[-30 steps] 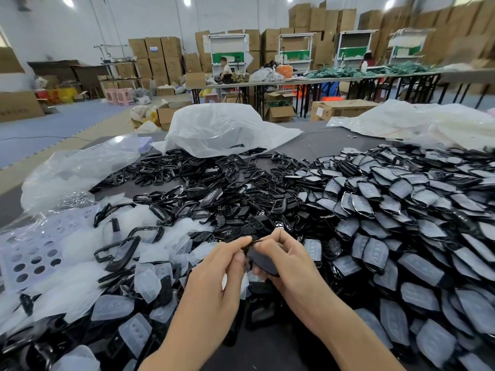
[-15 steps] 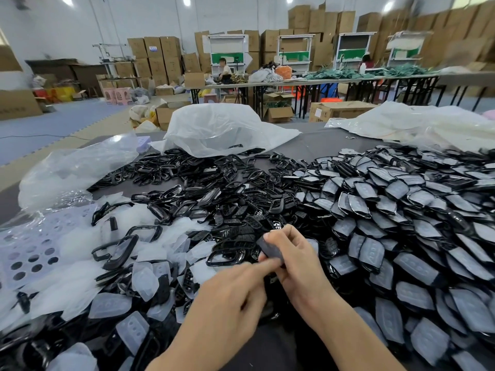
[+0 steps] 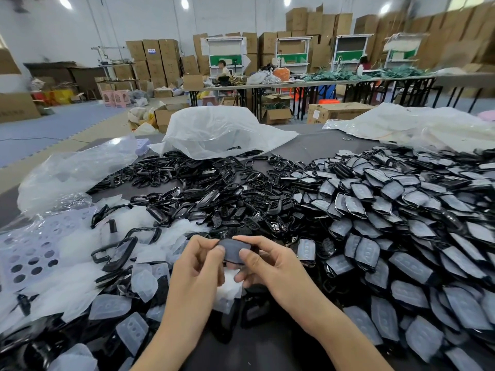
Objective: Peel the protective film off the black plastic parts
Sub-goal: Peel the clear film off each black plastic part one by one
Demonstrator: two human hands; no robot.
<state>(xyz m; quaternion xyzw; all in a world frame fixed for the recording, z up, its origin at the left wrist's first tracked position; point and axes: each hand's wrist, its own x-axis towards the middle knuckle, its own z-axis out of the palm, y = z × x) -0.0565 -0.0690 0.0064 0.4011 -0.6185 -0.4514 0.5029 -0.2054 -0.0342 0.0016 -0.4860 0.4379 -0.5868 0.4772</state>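
A small black plastic part (image 3: 233, 252), rounded and dulled by a greyish film (image 3: 238, 247), is sitting between both hands over the near middle of the dark table (image 3: 316, 147). The left hand (image 3: 197, 269) is pinching its left edge with curled fingers. The right hand (image 3: 272, 267) is gripping the right edge, thumb on top. Film-covered parts (image 3: 401, 236) are lying heaped at right, glossy bare frames (image 3: 203, 191) beyond, translucent peeled films (image 3: 144, 283) at left.
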